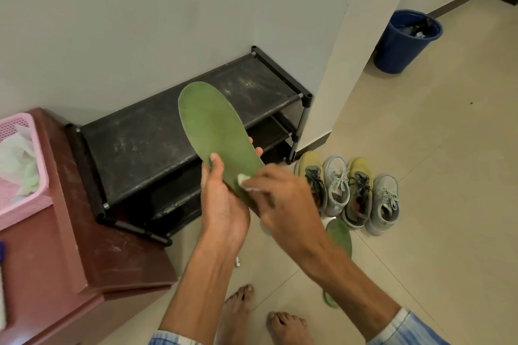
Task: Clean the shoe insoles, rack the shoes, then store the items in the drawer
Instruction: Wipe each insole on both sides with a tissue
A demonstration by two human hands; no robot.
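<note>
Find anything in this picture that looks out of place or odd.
A second green insole lies loose on the floor, outside any shoe. The four shoes stand on the floor beside the rack, not on it; its top shelf looks scuffed and dusty.

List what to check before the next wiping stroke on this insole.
1. Grip: the left hand holds the green insole by its lower end: ok.
2. Wipe: the right hand holds the white wipe against the insole: ok.
3. Upper part of the insole uncovered for wiping: ok.
4. The second insole on the floor already cleaned: cannot tell.
5. The four shoes racked: not ok, they stand on the floor beside the shoe rack.
6. Rack's top shelf clean: not ok, smudged.
</note>
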